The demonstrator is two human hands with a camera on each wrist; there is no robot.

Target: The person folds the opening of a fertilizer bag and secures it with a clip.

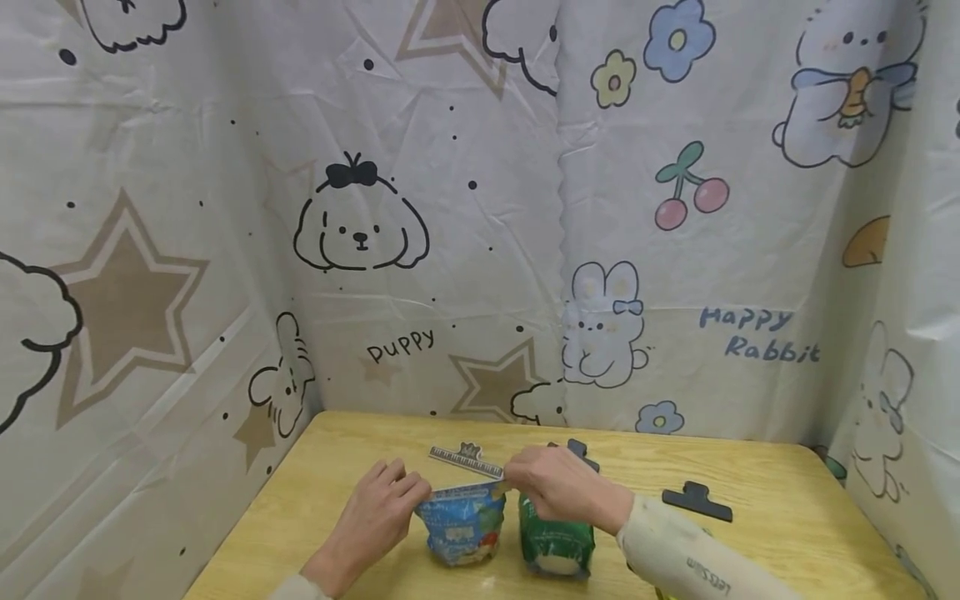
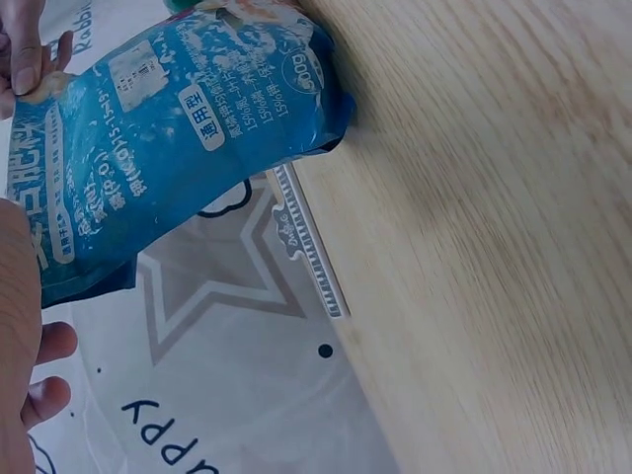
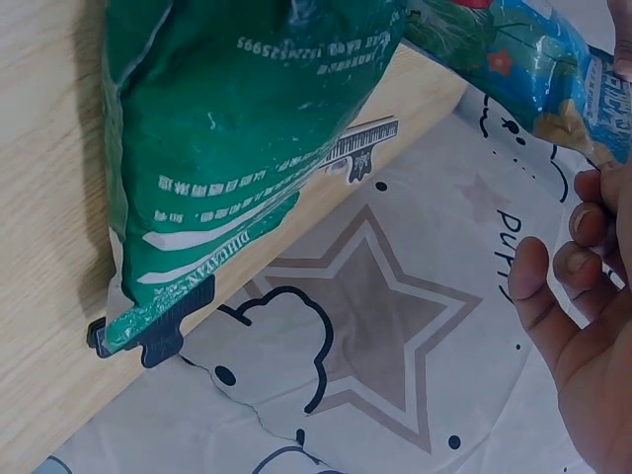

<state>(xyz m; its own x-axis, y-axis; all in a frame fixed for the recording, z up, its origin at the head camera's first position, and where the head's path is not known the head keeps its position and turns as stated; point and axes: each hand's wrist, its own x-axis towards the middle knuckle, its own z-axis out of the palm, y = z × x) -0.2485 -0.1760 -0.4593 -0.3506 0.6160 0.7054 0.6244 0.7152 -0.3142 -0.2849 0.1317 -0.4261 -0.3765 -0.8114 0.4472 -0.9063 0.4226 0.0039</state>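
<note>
Both hands hold a blue fertilizer bag [image 1: 461, 533] by the two ends of its top edge, and it stands upright on the table. The left hand [image 1: 382, 504] pinches the left corner; in the left wrist view its grip is partly hidden by the bag [image 2: 168, 138]. At the other corner, the right hand [image 1: 558, 483] pinches with thumb and fingers, in front of a green bag [image 1: 555, 546]. A black clip [image 3: 163, 326] closes the green bag's top. Just behind the blue bag lies a long clip with a piano-key pattern [image 1: 467, 461].
Another black clip [image 1: 697, 500] lies on the wooden table [image 1: 787, 517] to the right. Something yellow-green is mostly hidden by the right sleeve [image 1: 697, 550]. Printed cloth [image 1: 465, 292] hangs around the table's back and sides.
</note>
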